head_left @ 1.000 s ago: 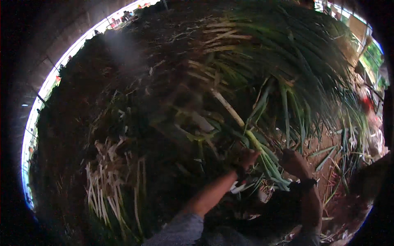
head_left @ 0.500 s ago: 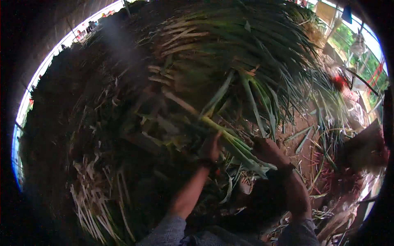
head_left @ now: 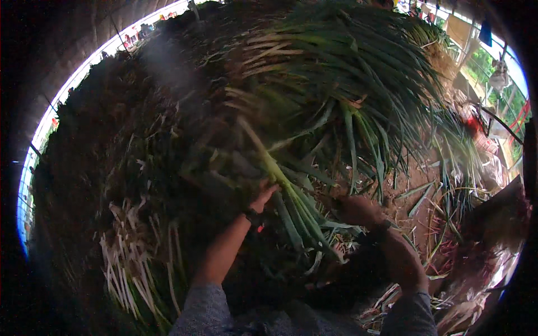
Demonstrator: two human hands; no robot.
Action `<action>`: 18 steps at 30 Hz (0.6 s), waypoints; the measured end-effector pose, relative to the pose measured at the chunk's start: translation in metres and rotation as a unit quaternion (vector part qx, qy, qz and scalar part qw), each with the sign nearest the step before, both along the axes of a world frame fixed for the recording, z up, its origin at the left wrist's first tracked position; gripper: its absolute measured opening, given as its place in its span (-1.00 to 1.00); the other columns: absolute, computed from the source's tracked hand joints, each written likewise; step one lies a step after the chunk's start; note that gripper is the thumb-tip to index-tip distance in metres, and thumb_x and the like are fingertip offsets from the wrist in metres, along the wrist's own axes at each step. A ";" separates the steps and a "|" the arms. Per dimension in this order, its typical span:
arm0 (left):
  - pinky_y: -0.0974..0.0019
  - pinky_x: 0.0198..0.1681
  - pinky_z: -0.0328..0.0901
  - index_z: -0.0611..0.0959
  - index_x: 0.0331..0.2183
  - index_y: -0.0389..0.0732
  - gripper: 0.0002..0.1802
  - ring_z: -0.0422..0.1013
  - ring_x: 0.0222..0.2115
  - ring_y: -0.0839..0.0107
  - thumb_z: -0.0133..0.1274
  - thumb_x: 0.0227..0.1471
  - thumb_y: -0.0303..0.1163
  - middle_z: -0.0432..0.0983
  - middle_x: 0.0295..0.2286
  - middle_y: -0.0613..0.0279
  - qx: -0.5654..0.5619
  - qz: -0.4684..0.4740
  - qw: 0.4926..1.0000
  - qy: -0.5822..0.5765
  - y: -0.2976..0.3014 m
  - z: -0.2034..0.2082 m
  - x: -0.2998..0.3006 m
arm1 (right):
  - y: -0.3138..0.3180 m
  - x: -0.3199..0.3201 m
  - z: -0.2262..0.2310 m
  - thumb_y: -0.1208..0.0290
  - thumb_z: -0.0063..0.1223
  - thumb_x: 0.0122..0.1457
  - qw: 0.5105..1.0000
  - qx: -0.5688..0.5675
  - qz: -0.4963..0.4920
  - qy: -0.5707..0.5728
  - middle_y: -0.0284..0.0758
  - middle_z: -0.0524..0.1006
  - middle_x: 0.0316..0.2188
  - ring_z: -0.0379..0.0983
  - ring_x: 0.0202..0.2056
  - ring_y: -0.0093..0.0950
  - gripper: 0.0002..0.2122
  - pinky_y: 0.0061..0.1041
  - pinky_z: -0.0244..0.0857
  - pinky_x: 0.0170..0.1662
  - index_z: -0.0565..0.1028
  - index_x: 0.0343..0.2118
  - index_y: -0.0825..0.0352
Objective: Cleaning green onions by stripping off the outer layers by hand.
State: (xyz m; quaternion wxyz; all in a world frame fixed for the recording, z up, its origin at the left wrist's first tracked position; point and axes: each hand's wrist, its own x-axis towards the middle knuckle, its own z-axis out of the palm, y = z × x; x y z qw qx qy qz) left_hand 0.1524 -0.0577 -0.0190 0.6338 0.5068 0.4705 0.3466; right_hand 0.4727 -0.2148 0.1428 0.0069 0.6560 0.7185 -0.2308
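A long leek (head_left: pixel 271 162) with a pale shaft and green leaves slants across the middle. My left hand (head_left: pixel 262 197) is closed around it where the leaves begin to fan out. The pale end points up and away, and the leaves hang toward me. To the right of those leaves, my right hand (head_left: pixel 361 211) is curled closed, apart from the leek's shaft. A thin dark shape seems to reach from its fingers toward the leaves, too dim to name. Beyond both hands lies a large heap of leeks (head_left: pixel 358 61), pale ends to the left.
A bundle of pale-stemmed leeks (head_left: pixel 131 274) lies at lower left, beside a dark mass of plant matter (head_left: pixel 84 168). Brown ground (head_left: pixel 414 185) with leaf scraps shows at right. Farther right are pale sacks (head_left: pixel 490 168) and a dark slanted panel (head_left: pixel 493 213).
My left hand has moved left with the leek, whose leaves now hang more steeply toward me. My right hand has shifted slightly down, farther from the leek. The whole view has also shifted a little.
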 end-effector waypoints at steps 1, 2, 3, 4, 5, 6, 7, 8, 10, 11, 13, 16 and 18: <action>0.22 0.06 0.29 0.51 0.07 -0.25 -0.51 0.36 0.03 0.36 0.18 0.12 -0.31 0.40 0.04 0.19 0.074 0.058 0.991 0.096 0.007 -0.008 -0.036 | 0.009 -0.018 -0.005 0.17 0.03 0.17 0.999 0.029 0.029 0.011 -0.03 0.59 -0.32 0.55 -0.28 -0.01 -0.71 -0.04 0.42 -0.23 0.54 -0.17 0.25; 0.22 0.08 0.30 0.51 0.06 -0.25 -0.52 0.36 0.05 0.36 0.18 0.13 -0.33 0.39 0.08 0.17 0.132 0.135 0.958 0.215 0.006 -0.013 -0.093 | 0.021 -0.047 -0.020 0.16 0.02 0.18 0.995 0.057 0.074 0.037 -0.03 0.59 -0.31 0.55 -0.28 -0.01 -0.70 -0.05 0.42 -0.23 0.54 -0.15 0.25; 0.23 0.03 0.32 0.52 0.04 -0.26 -0.55 0.39 0.01 0.36 0.17 0.13 -0.34 0.42 0.04 0.17 0.173 0.138 0.938 0.265 0.009 -0.001 -0.065 | 0.014 -0.032 -0.026 0.15 0.02 0.19 0.996 0.072 0.051 0.020 -0.02 0.59 -0.30 0.55 -0.28 -0.01 -0.70 -0.05 0.42 -0.23 0.53 -0.14 0.24; 0.23 -0.02 0.34 0.53 0.02 -0.27 -0.57 0.41 -0.04 0.37 0.17 0.14 -0.34 0.44 0.01 0.17 0.215 0.143 0.920 0.294 0.010 0.013 -0.041 | 0.009 -0.016 -0.029 0.16 0.03 0.17 0.996 0.069 0.042 0.026 -0.02 0.59 -0.30 0.55 -0.28 -0.01 -0.69 -0.05 0.42 -0.23 0.53 -0.13 0.25; 0.24 -0.06 0.37 0.54 0.00 -0.28 -0.60 0.44 -0.09 0.38 0.16 0.14 -0.35 0.46 -0.02 0.16 0.242 0.132 0.919 0.282 0.005 0.033 -0.020 | 0.004 -0.006 -0.021 0.17 0.04 0.16 0.996 0.070 0.035 0.040 -0.02 0.59 -0.30 0.55 -0.28 -0.01 -0.69 -0.05 0.42 -0.23 0.53 -0.13 0.26; 0.24 -0.11 0.39 0.55 -0.03 -0.29 -0.63 0.47 -0.13 0.38 0.15 0.15 -0.36 0.49 -0.05 0.16 0.263 0.124 0.920 0.262 0.002 0.052 -0.012 | 0.003 -0.005 -0.011 0.17 0.05 0.15 0.995 0.076 0.040 0.059 -0.03 0.59 -0.31 0.55 -0.27 -0.01 -0.68 -0.05 0.42 -0.24 0.52 -0.12 0.26; 0.25 -0.16 0.42 0.56 -0.05 -0.30 -0.65 0.49 -0.18 0.39 0.15 0.16 -0.36 0.51 -0.08 0.16 0.279 0.104 0.928 0.225 -0.002 0.064 -0.002 | 0.003 -0.005 -0.004 0.19 0.05 0.13 0.994 0.083 0.035 0.068 -0.03 0.59 -0.30 0.55 -0.27 -0.01 -0.68 -0.05 0.42 -0.23 0.52 -0.11 0.26; 0.23 -0.21 0.40 0.57 -0.11 -0.30 -0.66 0.48 -0.27 0.39 0.15 0.13 -0.30 0.52 -0.23 0.19 0.260 0.071 0.947 0.172 -0.003 0.055 -0.006 | 0.007 -0.016 0.002 0.21 0.06 0.11 0.991 0.090 0.044 0.086 -0.03 0.59 -0.30 0.55 -0.26 -0.02 -0.67 -0.05 0.42 -0.23 0.52 -0.11 0.26; 0.18 -0.33 0.37 0.59 -0.25 -0.29 -0.64 0.47 -0.45 0.39 0.16 0.08 -0.17 0.54 -0.51 0.23 0.213 -0.006 0.976 0.055 0.003 0.029 0.003 | 0.014 -0.021 -0.003 0.26 0.07 0.09 0.983 0.122 0.070 0.118 -0.05 0.59 -0.28 0.55 -0.28 -0.02 -0.65 -0.06 0.44 -0.24 0.50 -0.05 0.23; 0.19 -0.29 0.38 0.52 -0.13 -0.27 -0.62 0.47 -0.40 0.38 0.13 0.13 -0.21 0.52 -0.37 0.19 0.176 -0.017 0.983 0.045 0.007 0.020 0.013 | 0.020 -0.014 -0.020 0.30 0.07 0.09 0.976 0.148 0.085 0.132 -0.06 0.58 -0.27 0.56 -0.30 -0.02 -0.62 -0.07 0.45 -0.26 0.47 0.01 0.20; 0.19 -0.26 0.39 0.45 -0.03 -0.25 -0.60 0.47 -0.34 0.37 0.08 0.18 -0.25 0.51 -0.23 0.13 0.159 -0.011 0.984 0.074 0.022 0.000 0.009 | 0.033 -0.021 -0.025 0.31 0.10 0.04 0.976 0.142 0.101 0.127 -0.07 0.58 -0.27 0.56 -0.28 -0.04 -0.58 -0.09 0.46 -0.24 0.47 0.02 0.20; 0.18 -0.19 0.33 0.42 0.00 -0.23 -0.60 0.41 -0.25 0.35 0.03 0.21 -0.23 0.44 -0.16 0.11 0.183 0.027 0.971 0.152 0.047 -0.024 -0.006 | 0.053 -0.044 -0.028 0.25 0.17 -0.06 0.991 0.073 0.083 0.075 -0.08 0.60 -0.29 0.55 -0.21 -0.06 -0.59 -0.11 0.43 -0.17 0.53 -0.09 0.24; 0.18 -0.11 0.28 0.38 0.05 -0.20 -0.57 0.35 -0.17 0.34 -0.01 0.23 -0.21 0.38 -0.09 0.11 0.159 0.039 0.976 0.143 0.057 -0.021 0.018 | 0.059 -0.036 -0.037 0.24 0.18 -0.07 0.995 0.067 0.047 0.057 -0.09 0.60 -0.31 0.55 -0.21 -0.07 -0.60 -0.12 0.43 -0.18 0.55 -0.12 0.26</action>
